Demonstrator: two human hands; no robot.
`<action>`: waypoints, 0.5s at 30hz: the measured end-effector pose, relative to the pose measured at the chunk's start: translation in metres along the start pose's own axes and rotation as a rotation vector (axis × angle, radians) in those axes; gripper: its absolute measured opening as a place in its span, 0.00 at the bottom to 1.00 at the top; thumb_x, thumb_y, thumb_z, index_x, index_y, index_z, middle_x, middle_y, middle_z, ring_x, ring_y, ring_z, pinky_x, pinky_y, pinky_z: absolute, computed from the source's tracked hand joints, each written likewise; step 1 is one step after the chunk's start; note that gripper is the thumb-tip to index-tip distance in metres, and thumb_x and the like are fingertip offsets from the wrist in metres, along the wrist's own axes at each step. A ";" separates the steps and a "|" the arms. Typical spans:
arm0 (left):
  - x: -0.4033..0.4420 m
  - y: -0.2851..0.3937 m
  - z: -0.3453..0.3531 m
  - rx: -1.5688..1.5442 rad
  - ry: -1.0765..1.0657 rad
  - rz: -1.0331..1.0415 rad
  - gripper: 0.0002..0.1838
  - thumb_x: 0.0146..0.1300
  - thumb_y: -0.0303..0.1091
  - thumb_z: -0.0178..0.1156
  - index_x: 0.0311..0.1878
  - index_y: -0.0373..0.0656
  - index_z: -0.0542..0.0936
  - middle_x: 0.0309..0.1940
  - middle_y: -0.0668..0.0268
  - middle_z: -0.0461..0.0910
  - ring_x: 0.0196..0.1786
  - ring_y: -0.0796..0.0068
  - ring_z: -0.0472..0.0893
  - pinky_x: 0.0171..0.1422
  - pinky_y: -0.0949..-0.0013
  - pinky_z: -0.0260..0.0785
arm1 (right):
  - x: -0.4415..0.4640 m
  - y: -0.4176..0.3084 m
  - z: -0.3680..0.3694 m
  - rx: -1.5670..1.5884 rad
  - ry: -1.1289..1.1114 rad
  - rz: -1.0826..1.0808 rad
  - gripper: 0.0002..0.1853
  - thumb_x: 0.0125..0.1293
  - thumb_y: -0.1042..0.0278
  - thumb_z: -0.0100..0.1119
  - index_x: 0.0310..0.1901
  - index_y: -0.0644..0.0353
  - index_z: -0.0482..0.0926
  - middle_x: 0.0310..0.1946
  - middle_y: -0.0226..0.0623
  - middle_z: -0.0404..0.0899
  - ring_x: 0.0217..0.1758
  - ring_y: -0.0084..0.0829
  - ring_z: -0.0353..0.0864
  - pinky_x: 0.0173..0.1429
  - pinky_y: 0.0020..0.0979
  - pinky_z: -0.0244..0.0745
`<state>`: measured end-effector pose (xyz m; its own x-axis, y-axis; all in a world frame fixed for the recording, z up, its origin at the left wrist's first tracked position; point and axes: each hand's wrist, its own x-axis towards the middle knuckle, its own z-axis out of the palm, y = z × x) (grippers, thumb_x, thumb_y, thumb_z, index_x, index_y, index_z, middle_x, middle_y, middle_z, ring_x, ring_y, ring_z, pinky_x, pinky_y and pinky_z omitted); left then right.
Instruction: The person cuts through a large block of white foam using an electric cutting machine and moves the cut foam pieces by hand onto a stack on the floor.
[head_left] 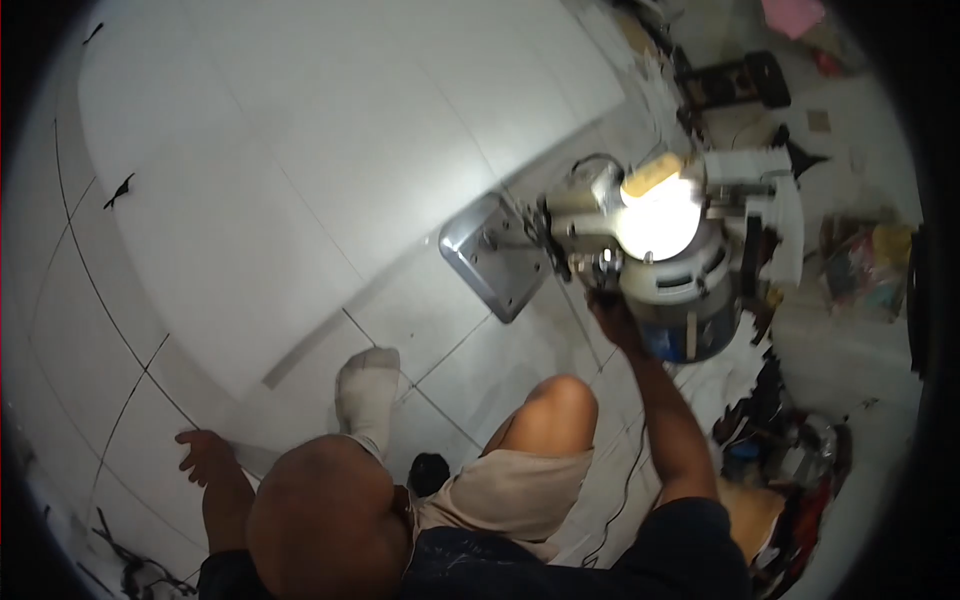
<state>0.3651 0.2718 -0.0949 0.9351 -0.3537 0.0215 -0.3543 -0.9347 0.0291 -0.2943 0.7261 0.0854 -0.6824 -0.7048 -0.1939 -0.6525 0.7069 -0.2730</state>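
My left hand [207, 457] rests low at the left, its fingers spread near the edge of a large white sheet [300, 150] on the tiled floor; nothing shows in it. On the right, my right hand [612, 318] reaches to the handle area of an upright machine [685, 310] with a metal base plate [495, 258] and a bright lamp [658, 225]. Its fingers are partly hidden under the machine, so what they grip cannot be made out. The base plate stands by the sheet's right edge.
My bent knees and a socked foot [368, 395] are between my hands. A black cable [625, 490] runs over the floor tiles. Plastic bags [865, 270] and piled cloth [800, 460] lie at the right. Dark scraps [135, 560] lie at the lower left.
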 end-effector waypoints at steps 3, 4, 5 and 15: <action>0.001 -0.002 -0.002 -0.078 -0.032 0.008 0.49 0.61 0.73 0.44 0.75 0.45 0.56 0.73 0.45 0.54 0.74 0.47 0.55 0.75 0.41 0.45 | 0.014 -0.116 -0.062 -0.011 0.077 -0.143 0.23 0.64 0.52 0.64 0.55 0.57 0.78 0.51 0.42 0.82 0.57 0.42 0.77 0.66 0.42 0.65; 0.001 -0.003 -0.002 -0.104 -0.056 0.013 0.49 0.60 0.73 0.45 0.75 0.45 0.56 0.74 0.45 0.53 0.75 0.48 0.55 0.76 0.42 0.44 | 0.015 -0.113 -0.063 0.012 0.007 -0.146 0.19 0.66 0.56 0.62 0.54 0.56 0.78 0.50 0.40 0.81 0.58 0.40 0.76 0.62 0.45 0.68; 0.003 -0.007 -0.003 -0.131 -0.090 0.011 0.50 0.60 0.73 0.47 0.75 0.45 0.57 0.74 0.45 0.53 0.75 0.48 0.54 0.77 0.43 0.43 | 0.013 -0.116 -0.064 -0.024 0.096 -0.237 0.18 0.66 0.57 0.62 0.53 0.57 0.78 0.49 0.40 0.81 0.57 0.41 0.76 0.62 0.45 0.69; 0.084 -0.012 -0.165 -0.508 -0.929 0.444 0.51 0.61 0.76 0.44 0.75 0.44 0.58 0.76 0.50 0.52 0.78 0.49 0.51 0.78 0.48 0.43 | 0.011 -0.096 -0.047 -0.494 0.433 -0.492 0.12 0.63 0.55 0.62 0.36 0.55 0.78 0.33 0.34 0.77 0.41 0.37 0.79 0.48 0.40 0.72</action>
<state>0.4466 0.2593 0.0714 0.2982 -0.7352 -0.6087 -0.4203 -0.6737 0.6079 -0.2544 0.6538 0.1535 -0.2811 -0.9269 0.2487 -0.9111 0.3392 0.2340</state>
